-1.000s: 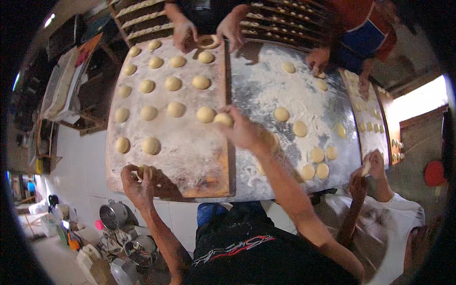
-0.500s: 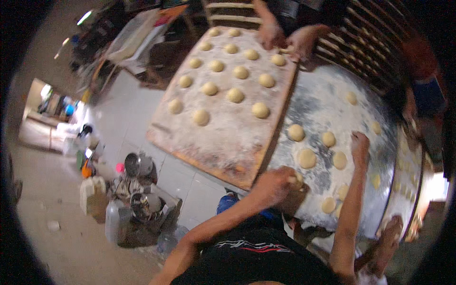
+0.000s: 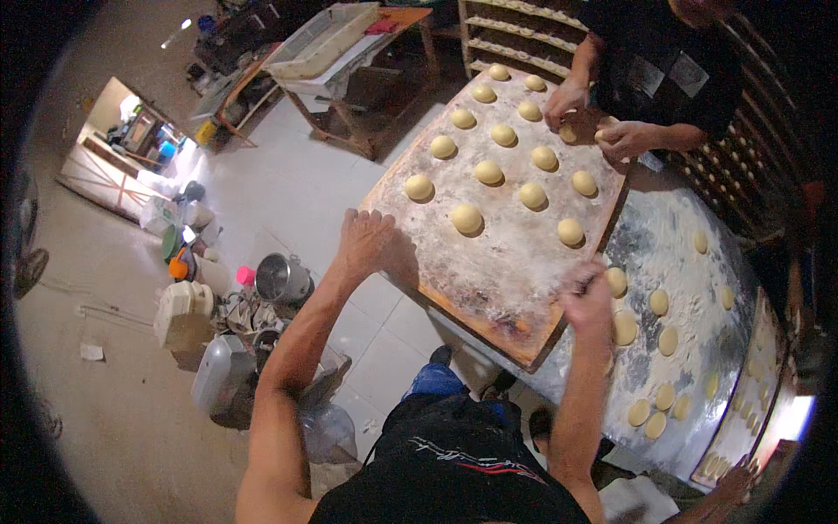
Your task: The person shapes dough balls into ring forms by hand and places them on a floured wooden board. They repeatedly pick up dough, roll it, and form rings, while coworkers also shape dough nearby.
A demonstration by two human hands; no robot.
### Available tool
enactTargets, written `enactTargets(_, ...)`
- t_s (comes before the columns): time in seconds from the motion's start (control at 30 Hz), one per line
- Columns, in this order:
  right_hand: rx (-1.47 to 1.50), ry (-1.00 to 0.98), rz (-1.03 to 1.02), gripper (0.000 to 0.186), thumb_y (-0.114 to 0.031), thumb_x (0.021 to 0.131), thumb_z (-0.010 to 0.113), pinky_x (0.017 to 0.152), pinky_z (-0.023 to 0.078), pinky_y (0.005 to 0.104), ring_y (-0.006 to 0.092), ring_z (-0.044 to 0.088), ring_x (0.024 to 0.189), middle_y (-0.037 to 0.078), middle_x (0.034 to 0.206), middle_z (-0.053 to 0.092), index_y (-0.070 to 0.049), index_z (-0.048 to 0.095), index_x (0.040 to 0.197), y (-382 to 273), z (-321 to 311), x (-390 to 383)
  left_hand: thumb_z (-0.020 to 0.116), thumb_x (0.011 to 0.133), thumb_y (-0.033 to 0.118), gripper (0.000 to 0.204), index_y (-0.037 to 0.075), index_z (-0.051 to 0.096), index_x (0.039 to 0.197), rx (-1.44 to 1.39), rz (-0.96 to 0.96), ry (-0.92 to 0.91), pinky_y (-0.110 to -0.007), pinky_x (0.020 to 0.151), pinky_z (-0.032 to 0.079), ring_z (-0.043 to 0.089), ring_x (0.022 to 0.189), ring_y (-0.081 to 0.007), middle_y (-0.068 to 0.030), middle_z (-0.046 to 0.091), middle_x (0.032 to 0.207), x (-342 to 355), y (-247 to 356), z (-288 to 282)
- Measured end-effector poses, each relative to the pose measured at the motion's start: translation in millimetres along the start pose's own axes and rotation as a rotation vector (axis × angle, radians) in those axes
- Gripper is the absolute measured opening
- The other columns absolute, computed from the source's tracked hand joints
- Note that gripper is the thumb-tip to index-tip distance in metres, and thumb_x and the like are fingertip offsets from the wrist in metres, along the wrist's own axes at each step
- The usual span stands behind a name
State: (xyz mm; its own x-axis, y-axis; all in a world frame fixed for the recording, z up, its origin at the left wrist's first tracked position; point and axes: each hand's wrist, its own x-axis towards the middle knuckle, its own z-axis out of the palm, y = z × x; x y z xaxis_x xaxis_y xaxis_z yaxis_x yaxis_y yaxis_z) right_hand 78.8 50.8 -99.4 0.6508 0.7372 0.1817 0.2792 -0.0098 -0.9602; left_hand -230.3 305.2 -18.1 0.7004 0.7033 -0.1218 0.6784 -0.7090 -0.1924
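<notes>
Here's your left hand [image 3: 363,240] at the floured wooden board's [image 3: 489,271] left edge, fingers curled, grip hidden; your right hand [image 3: 587,295] blurs at its right edge, opening and hold impossible to tell. Dough balls [image 3: 466,219] dot the board: steady, level pressure, fingers clear of them.

Below and between the left grip [image 3: 365,240] and the right grip [image 3: 587,295], a black top [image 3: 419,493] is worn. Across it, slanted white lettering [image 3: 436,450] is printed, underlined by a thin red stroke [image 3: 504,471] toward the right-grip side. The left arm [image 3: 297,354] and right arm [image 3: 583,397] are left bare behind each grip. Blue, denim-like legwear [image 3: 434,382] is seen lower than both grips, fronted by a dark shoe [image 3: 441,355].
</notes>
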Motion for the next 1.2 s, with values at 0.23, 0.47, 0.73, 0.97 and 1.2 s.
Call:
enactTargets(0.23, 1.213, 0.288, 0.855, 0.039, -0.032, 0.100, 0.047, 0.046, 0.025, 0.0295, 0.0135, 0.029, 0.048, -0.002, 0.055, 0.033, -0.016, 0.038, 0.065, -70.3, 142.0, 19.1, 0.064, 0.073, 0.023, 0.017, 0.012, 0.061, 0.085, -0.348, 0.574, 0.010, -0.041, 0.077, 0.039, 0.062, 0.071, -0.0253, -0.0064, 0.063, 0.069, -87.7, 69.8, -6.9)
enactTargets(0.47, 1.206, 0.274, 0.762, 0.039, -0.034, 0.099, 0.048, 0.047, 0.030, 0.0286, 0.0132, 0.034, 0.048, -0.002, 0.055, 0.037, -0.016, 0.041, 0.066, -58.3, 141.2, 19.5, 0.064, 0.076, 0.023, 0.012, 0.012, 0.063, 0.080, -0.642, 0.335, -0.020, -0.045, 0.079, 0.039, 0.058, 0.076, -0.0290, -0.0093, 0.062, 0.074, -218.7, -49.7, 90.5)
enactTargets(0.73, 1.240, 0.355, 0.771, 0.038, -0.030, 0.098, 0.051, 0.046, 0.028, 0.0282, 0.0126, 0.032, 0.047, -0.002, 0.055, 0.035, -0.015, 0.040, 0.065, -63.9, 130.7, 8.0, 0.063, 0.083, 0.028, 0.037, 0.005, 0.061, 0.112, -0.115, -0.356, 0.033, -0.051, 0.095, 0.037, 0.056, 0.103, -0.0388, -0.0207, 0.061, 0.107, -244.4, -144.5, 173.8)
enactTargets(0.97, 1.185, 0.300, 0.702, 0.037, -0.029, 0.096, 0.054, 0.047, 0.027, 0.0284, 0.0131, 0.031, 0.047, -0.003, 0.055, 0.035, -0.015, 0.042, 0.064, -66.5, 129.6, -0.6, 0.057, 0.087, 0.010, 0.046, 0.006, 0.048, 0.132, -0.580, 0.201, 0.517, -0.045, 0.103, 0.036, 0.047, 0.121, -0.0390, -0.0211, 0.049, 0.133, -16.9, -72.9, 55.4)
enactTargets(1.2, 1.223, 0.327, 0.705, 0.037, -0.030, 0.096, 0.055, 0.047, 0.027, 0.0291, 0.0140, 0.032, 0.049, -0.002, 0.055, 0.036, -0.014, 0.043, 0.065, -67.6, 130.7, 0.9, 0.061, 0.077, 0.017, 0.023, 0.011, 0.065, 0.099, -0.292, 0.438, 0.092, -0.042, 0.080, 0.043, 0.057, 0.091, -0.0305, -0.0084, 0.059, 0.092, 28.7, -66.3, 23.0)
